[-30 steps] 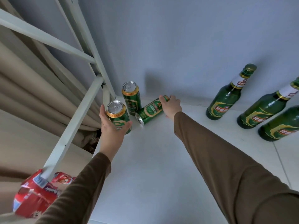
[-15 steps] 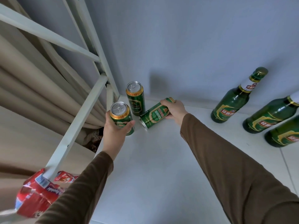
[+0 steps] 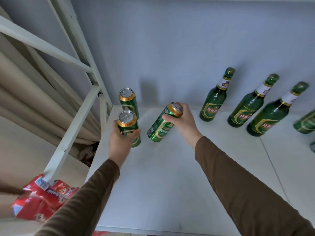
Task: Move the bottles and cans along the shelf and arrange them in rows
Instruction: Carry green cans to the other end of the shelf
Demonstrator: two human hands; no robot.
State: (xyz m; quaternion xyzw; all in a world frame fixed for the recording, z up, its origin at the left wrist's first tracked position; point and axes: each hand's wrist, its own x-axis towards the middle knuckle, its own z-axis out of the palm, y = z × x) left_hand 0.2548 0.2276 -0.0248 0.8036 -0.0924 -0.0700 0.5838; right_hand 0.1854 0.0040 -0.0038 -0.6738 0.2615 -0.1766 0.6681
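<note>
While the left hand (image 3: 121,140) grips an upright can (image 3: 128,128) at the shelf's (image 3: 170,176) left end, the right hand (image 3: 183,120) holds a tilted can (image 3: 162,125) near its top, fingers curled round it. A third can (image 3: 128,102) stands behind. Three bottles (image 3: 214,103) stand well to the right by the wall.

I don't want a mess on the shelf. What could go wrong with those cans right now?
1. The right hand grips the tilted can near its top; set down slanted, it might topple.
2. The left hand holds a can close to the back can and could bump it.
3. The shelf edge on the left is close.
</note>
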